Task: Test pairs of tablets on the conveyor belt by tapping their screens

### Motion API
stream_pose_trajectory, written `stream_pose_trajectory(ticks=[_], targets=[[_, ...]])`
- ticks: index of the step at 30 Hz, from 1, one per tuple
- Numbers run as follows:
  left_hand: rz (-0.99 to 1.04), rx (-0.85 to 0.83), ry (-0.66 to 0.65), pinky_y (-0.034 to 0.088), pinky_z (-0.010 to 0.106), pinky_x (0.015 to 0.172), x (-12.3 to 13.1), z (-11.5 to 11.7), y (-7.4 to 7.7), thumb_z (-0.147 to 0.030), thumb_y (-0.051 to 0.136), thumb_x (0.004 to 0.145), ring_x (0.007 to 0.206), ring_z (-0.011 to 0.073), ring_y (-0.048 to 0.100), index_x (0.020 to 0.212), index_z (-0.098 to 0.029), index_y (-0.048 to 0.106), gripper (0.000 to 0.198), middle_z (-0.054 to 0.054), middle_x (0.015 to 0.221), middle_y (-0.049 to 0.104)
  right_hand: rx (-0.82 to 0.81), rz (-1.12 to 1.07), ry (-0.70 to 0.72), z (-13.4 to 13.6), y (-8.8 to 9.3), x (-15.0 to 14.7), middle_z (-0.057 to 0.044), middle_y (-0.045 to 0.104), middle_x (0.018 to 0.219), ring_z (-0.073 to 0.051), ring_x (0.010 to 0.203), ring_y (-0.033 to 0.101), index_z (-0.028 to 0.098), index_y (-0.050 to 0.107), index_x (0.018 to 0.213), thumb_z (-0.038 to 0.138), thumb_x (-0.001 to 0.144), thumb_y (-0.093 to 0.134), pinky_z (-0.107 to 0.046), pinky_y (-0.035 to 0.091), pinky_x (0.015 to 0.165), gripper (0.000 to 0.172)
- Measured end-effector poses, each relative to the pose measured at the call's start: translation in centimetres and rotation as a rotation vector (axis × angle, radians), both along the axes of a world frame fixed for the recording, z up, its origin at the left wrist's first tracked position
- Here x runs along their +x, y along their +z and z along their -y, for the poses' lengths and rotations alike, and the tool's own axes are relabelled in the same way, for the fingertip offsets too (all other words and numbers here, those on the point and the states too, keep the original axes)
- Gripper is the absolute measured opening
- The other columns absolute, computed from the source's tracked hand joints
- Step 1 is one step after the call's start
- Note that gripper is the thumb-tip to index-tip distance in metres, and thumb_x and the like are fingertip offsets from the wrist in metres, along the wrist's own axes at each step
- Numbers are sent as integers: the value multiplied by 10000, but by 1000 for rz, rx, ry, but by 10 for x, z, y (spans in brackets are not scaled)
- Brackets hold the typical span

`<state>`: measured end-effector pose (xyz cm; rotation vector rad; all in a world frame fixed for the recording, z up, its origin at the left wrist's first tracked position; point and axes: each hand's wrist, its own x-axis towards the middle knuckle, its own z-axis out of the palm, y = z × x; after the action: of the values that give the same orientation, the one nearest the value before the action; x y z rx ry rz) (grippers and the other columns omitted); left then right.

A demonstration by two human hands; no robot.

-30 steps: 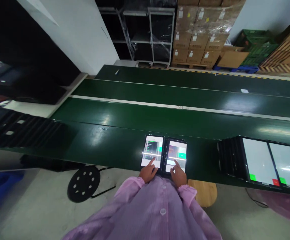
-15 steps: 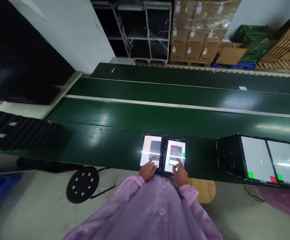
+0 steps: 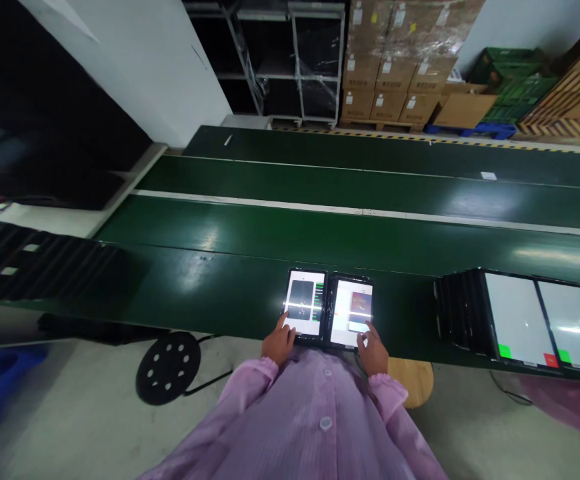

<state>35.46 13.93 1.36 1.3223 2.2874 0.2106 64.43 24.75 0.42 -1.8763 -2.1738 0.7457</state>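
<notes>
Two lit tablets lie side by side on the green bench, close to my body. My left hand (image 3: 279, 341) rests at the lower left corner of the left tablet (image 3: 302, 300), index finger stretched onto its screen, which shows a dark picture with green marks at its right. At the lower right of the right tablet (image 3: 344, 310), my right hand (image 3: 372, 348) has its index finger extended on the glass, near a picture with a reddish tint. Neither hand grips anything; the other fingers are loosely bent.
At the right, a row of black-edged tablets (image 3: 515, 319) leans together, white screens with green and red corners. More dark panels (image 3: 45, 267) stand at the left. A black stool (image 3: 169, 367) and a wooden stool (image 3: 411, 381) are below the bench (image 3: 210, 287). Cartons (image 3: 390, 73) stand behind.
Both hands have moved apart, the left one leftward and the right one rightward. The left screen's picture slid left, uncovering green marks; the right screen's picture slid right.
</notes>
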Motion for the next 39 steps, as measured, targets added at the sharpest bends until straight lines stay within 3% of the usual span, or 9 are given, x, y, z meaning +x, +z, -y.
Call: stream_pose_trajectory(ticks=[5, 10, 13, 21, 26, 30, 33, 39], targets=[[27, 67, -21, 532, 357, 863, 4, -6, 3, -394, 377, 1046, 953, 220, 718, 815, -232, 606, 364, 95, 1508, 561, -24, -30, 2, -2, -5, 0, -83, 622, 1446, -187, 833, 728, 238, 612, 784, 437, 987, 413, -325, 541, 703, 348], [98, 144, -106, 534, 342, 890, 18, -26, 7, -383, 388, 1043, 955, 198, 716, 847, -239, 649, 357, 43, 1580, 503, 3, -109, 33, 2, -7, -7, -94, 579, 1501, -200, 877, 732, 239, 597, 788, 461, 977, 423, -345, 550, 721, 340], [92, 103, -139, 536, 348, 885, 21, -33, 7, -363, 394, 1036, 923, 203, 714, 865, -236, 677, 355, 48, 1558, 532, -11, -108, 39, 4, -5, -11, -87, 561, 1523, -207, 932, 738, 239, 577, 769, 453, 986, 414, -344, 548, 726, 345], [18, 54, -141, 542, 359, 814, 19, -31, 2, -351, 350, 1045, 933, 207, 721, 901, -221, 684, 386, 41, 1644, 419, -14, -94, 44, 8, 0, -14, -83, 548, 1534, -187, 889, 738, 229, 601, 798, 432, 1001, 422, -322, 542, 697, 339], [52, 105, -112, 535, 325, 838, 21, -28, 1, -363, 369, 1051, 937, 172, 715, 905, -219, 650, 348, 56, 1643, 414, 4, 49, 3, 9, 2, -20, -107, 474, 1589, -192, 880, 738, 217, 636, 860, 376, 1014, 436, -313, 525, 654, 299], [50, 125, -155, 540, 338, 810, 27, -25, 2, -365, 389, 1050, 863, 164, 715, 874, -206, 630, 337, 91, 1612, 452, -63, 123, 218, 11, 7, -39, -92, 413, 1639, -160, 807, 733, 213, 647, 887, 312, 987, 540, -308, 533, 708, 177], [37, 146, -206, 541, 338, 793, 30, -24, 3, -364, 401, 1050, 865, 171, 720, 860, -201, 622, 334, 104, 1579, 489, -124, 129, 407, 10, 14, -55, -82, 389, 1655, -174, 870, 742, 206, 647, 896, 284, 965, 593, -315, 538, 759, 118], [59, 187, -251, 551, 340, 808, 32, -22, 3, -346, 420, 1047, 878, 172, 723, 855, -197, 626, 319, 104, 1600, 467, -129, 56, 508, 7, 17, -66, -45, 439, 1628, -193, 922, 747, 223, 640, 898, 293, 956, 611, -327, 551, 777, 95]])
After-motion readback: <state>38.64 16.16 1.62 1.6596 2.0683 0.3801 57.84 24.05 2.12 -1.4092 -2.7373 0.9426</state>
